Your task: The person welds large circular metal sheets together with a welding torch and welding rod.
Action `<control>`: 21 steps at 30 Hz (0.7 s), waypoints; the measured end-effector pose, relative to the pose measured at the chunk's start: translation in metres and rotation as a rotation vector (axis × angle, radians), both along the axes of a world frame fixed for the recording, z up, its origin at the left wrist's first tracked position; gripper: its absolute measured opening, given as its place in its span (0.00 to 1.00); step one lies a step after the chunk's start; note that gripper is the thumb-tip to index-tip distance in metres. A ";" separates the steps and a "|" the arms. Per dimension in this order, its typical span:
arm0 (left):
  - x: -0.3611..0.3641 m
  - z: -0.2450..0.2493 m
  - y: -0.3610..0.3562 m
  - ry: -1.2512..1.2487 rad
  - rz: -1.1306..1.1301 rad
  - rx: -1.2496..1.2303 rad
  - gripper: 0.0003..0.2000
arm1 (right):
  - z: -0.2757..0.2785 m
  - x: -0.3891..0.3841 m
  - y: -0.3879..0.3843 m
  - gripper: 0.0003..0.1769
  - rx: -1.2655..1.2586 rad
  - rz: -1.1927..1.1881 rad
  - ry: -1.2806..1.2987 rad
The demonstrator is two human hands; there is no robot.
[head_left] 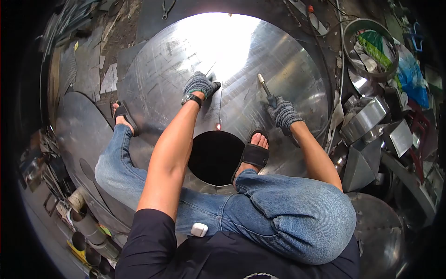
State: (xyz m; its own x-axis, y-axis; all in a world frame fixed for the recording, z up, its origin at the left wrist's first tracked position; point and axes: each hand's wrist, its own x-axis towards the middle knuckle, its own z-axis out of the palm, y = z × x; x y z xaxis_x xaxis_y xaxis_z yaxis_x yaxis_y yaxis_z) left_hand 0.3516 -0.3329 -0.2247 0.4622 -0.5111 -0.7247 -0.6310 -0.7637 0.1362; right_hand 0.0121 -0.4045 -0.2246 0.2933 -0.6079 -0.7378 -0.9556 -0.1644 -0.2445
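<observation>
A large round metal sheet (153, 74) lies beneath me, with a dark round hole (211, 158) near my feet. A straight seam (220, 104) runs up from the hole, and a small glowing spot (218, 126) sits at its lower end. My left hand (200, 84), in a grey knitted glove, rests on the sheet just left of the seam. Its fingers are curled; what they hold, if anything, I cannot make out. My gloved right hand (282, 113) grips a welding torch (264, 85), its nozzle pointing away from me, right of the seam.
My sandalled feet stand on the sheet, on both sides of the hole. A metal ring (370, 49), plastic bags (411, 74) and sheet-metal offcuts (367, 121) crowd the right. Pliers (167, 8) lie at the top. A cable (320, 51) curves along the right edge.
</observation>
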 end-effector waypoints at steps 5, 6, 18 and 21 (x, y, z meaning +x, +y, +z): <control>0.032 0.011 0.056 0.019 0.021 -0.071 0.47 | 0.094 0.049 -0.025 0.29 0.220 -0.058 0.048; 0.044 -0.004 0.070 -0.028 -0.053 -0.087 0.45 | 0.124 0.065 -0.027 0.30 0.264 -0.047 0.049; 0.082 0.119 0.084 0.481 0.445 -0.332 0.32 | 0.181 0.134 -0.004 0.24 0.659 0.457 0.222; 0.085 0.136 0.086 0.403 0.366 -0.444 0.29 | 0.166 0.128 -0.008 0.25 0.642 0.471 0.188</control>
